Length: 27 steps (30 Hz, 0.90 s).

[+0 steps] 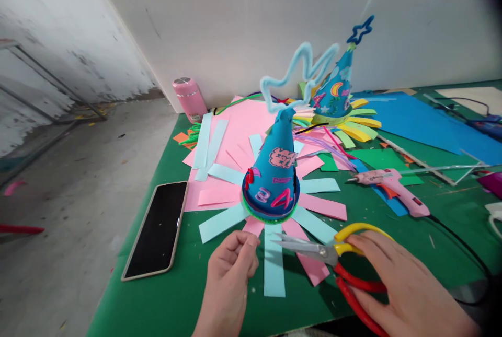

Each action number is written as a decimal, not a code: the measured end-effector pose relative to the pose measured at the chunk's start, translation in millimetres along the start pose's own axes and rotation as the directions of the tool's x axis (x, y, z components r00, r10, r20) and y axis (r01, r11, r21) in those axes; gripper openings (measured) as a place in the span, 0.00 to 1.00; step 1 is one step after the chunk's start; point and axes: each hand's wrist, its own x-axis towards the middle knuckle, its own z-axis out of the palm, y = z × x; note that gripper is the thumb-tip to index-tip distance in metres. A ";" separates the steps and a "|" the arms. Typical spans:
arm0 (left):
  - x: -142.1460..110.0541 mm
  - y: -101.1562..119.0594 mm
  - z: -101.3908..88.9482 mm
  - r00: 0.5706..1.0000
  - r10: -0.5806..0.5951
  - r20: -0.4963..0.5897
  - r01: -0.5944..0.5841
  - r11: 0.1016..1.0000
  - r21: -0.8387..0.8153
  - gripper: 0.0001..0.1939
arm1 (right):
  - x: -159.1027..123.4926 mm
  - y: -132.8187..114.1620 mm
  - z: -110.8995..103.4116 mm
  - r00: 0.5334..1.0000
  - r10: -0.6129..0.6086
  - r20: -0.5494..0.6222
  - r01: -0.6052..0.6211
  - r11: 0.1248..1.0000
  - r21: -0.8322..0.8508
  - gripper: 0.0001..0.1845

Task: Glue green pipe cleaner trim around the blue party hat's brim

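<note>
A blue paper cone hat (274, 162) stands upright on the table, with pink and pale-blue strips fanned around its base, number shapes on its side and a fuzzy light-blue star outline (284, 80) at its tip. My left hand (234, 266) is closed in a pinch at a short pink paper strip (254, 225) near the hat's front; the fingers hide the strip's outer end. My right hand (396, 269) grips scissors (317, 250) with yellow and red handles. Their blades are parted and point left, above a pale-blue strip (274, 269).
A phone (157, 230) lies at the left, near the table edge. Behind are a pink bottle (190, 99) and a second decorated cone hat (335, 89). A pink glue gun (392, 185) with a black cable lies at the right, near blue paper sheets (423, 123).
</note>
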 end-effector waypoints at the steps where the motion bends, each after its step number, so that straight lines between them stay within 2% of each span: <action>1: -1.5 1.4 0.4 1.000 0.021 -0.019 -0.020 0.999 0.032 0.13 | -4.0 7.4 1.3 0.999 0.041 0.015 -0.041 0.999 0.016 0.25; 4: -5.6 4.9 2.8 0.989 0.129 -0.071 -0.112 0.971 0.209 0.14 | -13.6 32.7 5.5 0.982 0.190 -0.016 -0.189 0.981 0.044 0.24; 7: -5.8 6.9 7.6 0.974 0.226 -0.030 -0.198 0.902 0.385 0.13 | -13.1 55.7 8.0 0.943 0.322 -0.090 -0.319 0.947 0.043 0.22; 9: -2.3 6.6 11.0 0.972 0.235 -0.003 -0.213 0.885 0.414 0.13 | -5.9 66.1 9.0 0.936 0.335 -0.111 -0.334 0.942 0.030 0.21; 12: 6.4 4.0 13.4 0.974 0.226 -0.037 -0.198 0.913 0.358 0.12 | 10.7 73.9 12.8 0.939 0.326 -0.112 -0.328 0.945 0.003 0.20; 17: 14.4 1.2 10.5 0.972 0.227 -0.069 -0.200 0.941 0.275 0.10 | 31.7 78.2 26.3 0.925 0.369 -0.097 -0.370 0.929 0.007 0.25; 20: 12.9 2.3 11.2 0.952 0.304 -0.039 -0.266 0.882 0.388 0.10 | 34.8 80.7 27.3 0.922 0.374 -0.099 -0.375 0.927 0.005 0.27; 23: 12.4 0.5 13.3 0.934 0.353 0.064 -0.336 0.798 0.501 0.09 | 33.7 76.4 17.6 0.923 0.354 -0.151 -0.362 0.931 -0.034 0.27; 25: 13.8 -2.7 13.3 0.926 0.362 0.104 -0.358 0.760 0.542 0.09 | 32.4 64.3 8.7 0.923 0.302 -0.237 -0.318 0.947 -0.033 0.24; 27: 15.8 -6.1 11.4 0.916 0.383 0.121 -0.376 0.711 0.594 0.08 | 31.8 43.8 1.9 0.936 0.197 -0.293 -0.193 0.980 0.040 0.17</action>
